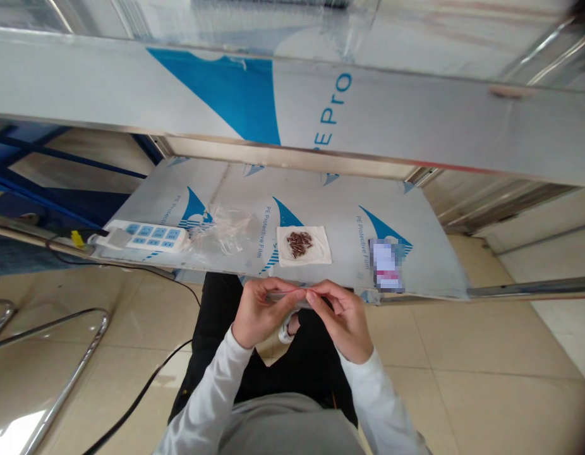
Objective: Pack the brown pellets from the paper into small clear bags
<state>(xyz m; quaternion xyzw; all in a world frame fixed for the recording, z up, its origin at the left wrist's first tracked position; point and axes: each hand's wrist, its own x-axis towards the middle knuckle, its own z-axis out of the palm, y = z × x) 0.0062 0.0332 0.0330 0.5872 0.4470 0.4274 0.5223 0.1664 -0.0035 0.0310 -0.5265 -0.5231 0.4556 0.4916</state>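
My left hand (270, 311) and my right hand (340, 316) meet just in front of the table's near edge, above my lap. Thumbs and forefingers are pinched together, with the fingertips of both hands touching. Between them shows part of a thin, clear plastic piece (277, 295); the fingers hide most of it. Beyond the hands, a square white paper sheet (316, 255) lies on the table. On it sits a small pile of dark brown, shiny small pieces (299, 243), too small to tell their kind.
The film-covered table (235, 183) holds a white power strip (153, 239) at left, crumpled clear plastic (223, 230) beside it, and a phone (387, 265) at right. A raised shelf (107, 88) crosses above the back. A black cable (145, 385) and metal chair legs (79, 373) are at lower left.
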